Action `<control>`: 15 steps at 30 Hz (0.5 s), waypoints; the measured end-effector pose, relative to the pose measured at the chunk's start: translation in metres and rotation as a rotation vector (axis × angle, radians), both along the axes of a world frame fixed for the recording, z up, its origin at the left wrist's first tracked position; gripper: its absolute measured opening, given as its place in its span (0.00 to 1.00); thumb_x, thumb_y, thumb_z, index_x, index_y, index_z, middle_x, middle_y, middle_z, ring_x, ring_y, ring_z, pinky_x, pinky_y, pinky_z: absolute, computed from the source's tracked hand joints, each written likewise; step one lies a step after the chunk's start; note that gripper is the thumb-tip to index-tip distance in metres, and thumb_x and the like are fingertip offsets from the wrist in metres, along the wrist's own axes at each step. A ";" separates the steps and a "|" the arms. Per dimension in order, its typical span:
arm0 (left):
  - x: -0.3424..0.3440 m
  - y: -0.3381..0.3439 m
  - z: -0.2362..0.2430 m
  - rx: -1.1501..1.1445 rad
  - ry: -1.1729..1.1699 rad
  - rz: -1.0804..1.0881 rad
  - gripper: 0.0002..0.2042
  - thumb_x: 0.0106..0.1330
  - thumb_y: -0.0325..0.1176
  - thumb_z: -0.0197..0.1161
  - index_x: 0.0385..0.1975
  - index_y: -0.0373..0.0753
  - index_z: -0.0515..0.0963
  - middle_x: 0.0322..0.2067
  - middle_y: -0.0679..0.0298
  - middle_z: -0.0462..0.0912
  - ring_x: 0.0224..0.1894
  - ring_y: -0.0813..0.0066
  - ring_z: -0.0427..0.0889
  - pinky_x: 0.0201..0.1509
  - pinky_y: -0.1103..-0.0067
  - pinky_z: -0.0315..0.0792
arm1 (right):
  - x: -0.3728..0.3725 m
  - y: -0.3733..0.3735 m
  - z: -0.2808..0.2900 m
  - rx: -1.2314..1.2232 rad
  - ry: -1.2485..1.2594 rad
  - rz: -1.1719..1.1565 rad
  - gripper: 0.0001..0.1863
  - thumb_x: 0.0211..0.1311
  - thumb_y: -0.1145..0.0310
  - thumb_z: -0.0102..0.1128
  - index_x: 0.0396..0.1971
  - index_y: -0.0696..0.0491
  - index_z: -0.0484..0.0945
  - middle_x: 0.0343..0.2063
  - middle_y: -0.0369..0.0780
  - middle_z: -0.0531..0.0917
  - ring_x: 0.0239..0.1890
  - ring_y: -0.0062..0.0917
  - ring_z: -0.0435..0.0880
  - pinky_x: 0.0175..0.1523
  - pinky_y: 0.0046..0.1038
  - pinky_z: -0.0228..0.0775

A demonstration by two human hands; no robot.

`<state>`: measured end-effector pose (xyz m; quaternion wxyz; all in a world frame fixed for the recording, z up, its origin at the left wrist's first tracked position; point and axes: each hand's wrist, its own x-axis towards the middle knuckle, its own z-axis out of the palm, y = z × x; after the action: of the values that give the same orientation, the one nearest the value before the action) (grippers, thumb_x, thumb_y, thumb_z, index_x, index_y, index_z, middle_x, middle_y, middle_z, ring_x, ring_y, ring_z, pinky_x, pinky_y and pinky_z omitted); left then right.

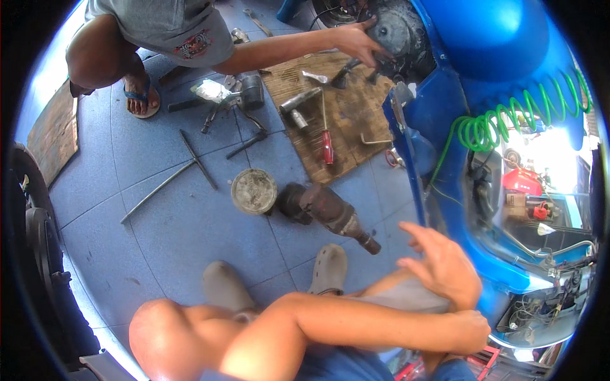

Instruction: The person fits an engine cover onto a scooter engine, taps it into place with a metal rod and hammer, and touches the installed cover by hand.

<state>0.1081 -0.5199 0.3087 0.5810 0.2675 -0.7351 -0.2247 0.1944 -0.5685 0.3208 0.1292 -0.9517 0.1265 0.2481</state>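
My left forearm crosses in front of my knees, and my left hand is closed at the lower right. It lies against my right wrist; what its fingers hold, if anything, is hidden. Just above it, my right hand is open, fingers apart, with nothing in it. The nearest tool is an impact wrench, dark and reddish, lying on the floor with its long nose toward my right hand. Beside it stands a round can with a dirty, pale top. Neither hand touches these.
A crouching co-worker's hand reaches to a greasy round hub by the blue vehicle body. A cardboard sheet bears a red-handled screwdriver and a hex key. Metal rods lie left; a green coiled hose hangs right.
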 end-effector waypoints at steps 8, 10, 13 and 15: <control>0.001 0.001 0.000 -0.001 -0.003 0.007 0.10 0.58 0.35 0.63 0.25 0.38 0.89 0.32 0.51 0.87 0.39 0.52 0.87 0.46 0.62 0.79 | 0.000 0.001 0.000 -0.011 -0.003 -0.026 0.33 0.57 0.66 0.74 0.63 0.53 0.73 0.44 0.48 0.84 0.42 0.40 0.86 0.48 0.37 0.79; 0.002 0.002 0.000 0.004 0.003 0.012 0.09 0.58 0.35 0.63 0.25 0.39 0.89 0.32 0.52 0.87 0.39 0.54 0.87 0.45 0.62 0.79 | -0.002 0.000 0.000 -0.002 -0.012 -0.006 0.34 0.62 0.58 0.71 0.66 0.51 0.69 0.37 0.47 0.83 0.41 0.41 0.84 0.47 0.41 0.77; 0.002 0.001 0.001 0.002 0.002 0.005 0.09 0.57 0.35 0.63 0.24 0.40 0.89 0.31 0.53 0.87 0.38 0.55 0.87 0.44 0.62 0.79 | -0.001 0.001 0.000 -0.004 -0.012 -0.006 0.35 0.61 0.59 0.71 0.66 0.51 0.69 0.37 0.47 0.83 0.41 0.41 0.84 0.47 0.41 0.77; 0.001 0.001 0.000 -0.005 0.002 0.013 0.09 0.57 0.35 0.63 0.24 0.41 0.89 0.31 0.54 0.87 0.38 0.55 0.87 0.44 0.62 0.78 | -0.001 0.001 0.000 -0.005 -0.017 -0.004 0.35 0.61 0.59 0.71 0.66 0.51 0.69 0.37 0.47 0.83 0.41 0.41 0.84 0.46 0.41 0.77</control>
<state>0.1090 -0.5185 0.3089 0.5836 0.2708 -0.7334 -0.2195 0.1932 -0.5677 0.3212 0.1285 -0.9538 0.1278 0.2396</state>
